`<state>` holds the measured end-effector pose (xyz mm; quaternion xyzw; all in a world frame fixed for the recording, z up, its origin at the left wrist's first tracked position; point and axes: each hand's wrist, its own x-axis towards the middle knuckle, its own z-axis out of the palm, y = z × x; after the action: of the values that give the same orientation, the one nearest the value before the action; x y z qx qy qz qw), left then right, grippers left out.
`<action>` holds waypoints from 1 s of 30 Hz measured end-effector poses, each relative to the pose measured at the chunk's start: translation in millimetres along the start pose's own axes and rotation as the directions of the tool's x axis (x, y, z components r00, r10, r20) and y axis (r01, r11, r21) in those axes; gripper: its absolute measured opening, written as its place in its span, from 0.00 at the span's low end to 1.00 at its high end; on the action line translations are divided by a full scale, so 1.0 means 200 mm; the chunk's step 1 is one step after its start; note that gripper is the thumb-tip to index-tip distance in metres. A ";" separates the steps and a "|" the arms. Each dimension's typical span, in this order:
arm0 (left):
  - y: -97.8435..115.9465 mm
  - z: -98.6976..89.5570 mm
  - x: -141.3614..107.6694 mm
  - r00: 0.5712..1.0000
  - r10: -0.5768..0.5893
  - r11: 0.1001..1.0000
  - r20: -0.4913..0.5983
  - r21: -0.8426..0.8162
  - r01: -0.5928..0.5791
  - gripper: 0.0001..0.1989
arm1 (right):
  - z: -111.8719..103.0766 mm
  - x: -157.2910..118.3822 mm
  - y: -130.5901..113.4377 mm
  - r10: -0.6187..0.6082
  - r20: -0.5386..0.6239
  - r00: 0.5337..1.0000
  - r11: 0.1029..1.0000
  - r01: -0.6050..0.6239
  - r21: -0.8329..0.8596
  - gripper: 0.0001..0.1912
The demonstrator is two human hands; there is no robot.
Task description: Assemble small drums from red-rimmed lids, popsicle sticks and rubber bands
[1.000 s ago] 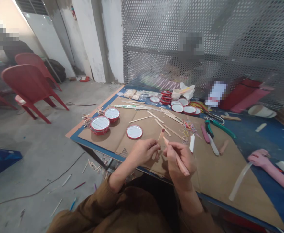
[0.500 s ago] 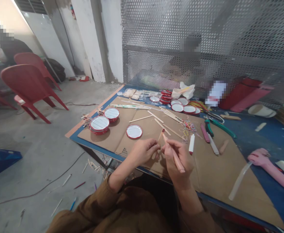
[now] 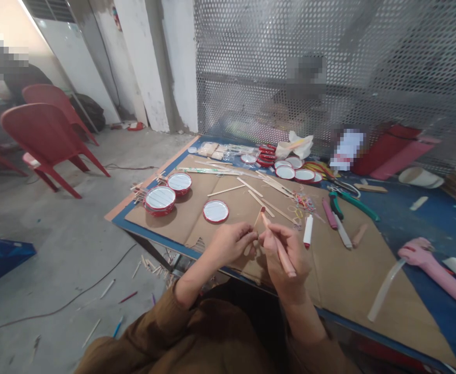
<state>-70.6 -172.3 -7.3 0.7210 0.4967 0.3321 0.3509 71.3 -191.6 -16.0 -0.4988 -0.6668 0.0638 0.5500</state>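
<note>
Between its fingertips my left hand (image 3: pixel 239 242) pinches a thin wooden stick (image 3: pixel 257 218) whose upper end is dark red. My right hand (image 3: pixel 286 254) is closed around a pale pink marker (image 3: pixel 283 255), its tip close to the stick's red end. A white marker with a red end (image 3: pixel 308 231) lies to the right of my right hand. Beyond my left hand is a red-rimmed white disc (image 3: pixel 216 211) on the cardboard (image 3: pixel 200 200). Loose wooden sticks (image 3: pixel 261 202) and a pile of coloured rubber bands (image 3: pixel 304 202) lie past my hands.
Two small red drums (image 3: pixel 160 201) stand at the left. On the right are green-handled pliers (image 3: pixel 354 204), more markers (image 3: pixel 342 231) and a pink glue gun (image 3: pixel 434 265). More discs (image 3: pixel 284 172) sit at the back. A person (image 3: pixel 17 70) is far left, near red chairs (image 3: pixel 44 135).
Both hands stay nearly in place. The stick's red end and the marker tip have shifted very slightly to the right.
</note>
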 end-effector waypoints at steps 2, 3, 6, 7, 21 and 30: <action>0.00 0.00 0.00 1.000 0.001 1.000 0.005 0.002 -0.001 0.14 | 0.00 0.00 -0.01 -0.008 -0.006 1.000 1.000 0.007 -0.017 0.07; 0.00 0.00 0.00 1.000 0.003 1.000 0.008 0.001 -0.003 0.14 | 0.00 0.00 -0.01 -0.012 -0.006 1.000 1.000 0.012 -0.022 0.07; 0.00 0.00 0.00 1.000 0.009 1.000 0.011 -0.002 -0.009 0.14 | 0.00 0.00 0.00 -0.014 0.015 1.000 1.000 0.014 -0.011 0.07; 0.00 0.00 0.00 1.000 0.009 1.000 0.010 -0.001 -0.009 0.14 | 0.00 0.00 0.01 -0.010 0.021 1.000 1.000 0.011 -0.004 0.08; 0.00 0.00 0.00 1.000 -0.011 0.996 0.024 -0.087 0.013 0.12 | 0.01 -0.02 0.04 0.050 -0.048 0.998 0.998 -0.049 0.028 0.09; 0.01 0.00 0.00 1.000 0.003 0.999 0.004 0.037 -0.003 0.14 | 0.01 0.00 0.00 0.008 -0.012 1.000 1.000 -0.008 -0.027 0.08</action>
<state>-70.0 -172.5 -4.7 0.7288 0.5011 0.3220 0.3378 70.3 -191.3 -17.6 -0.5093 -0.6623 0.0538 0.5469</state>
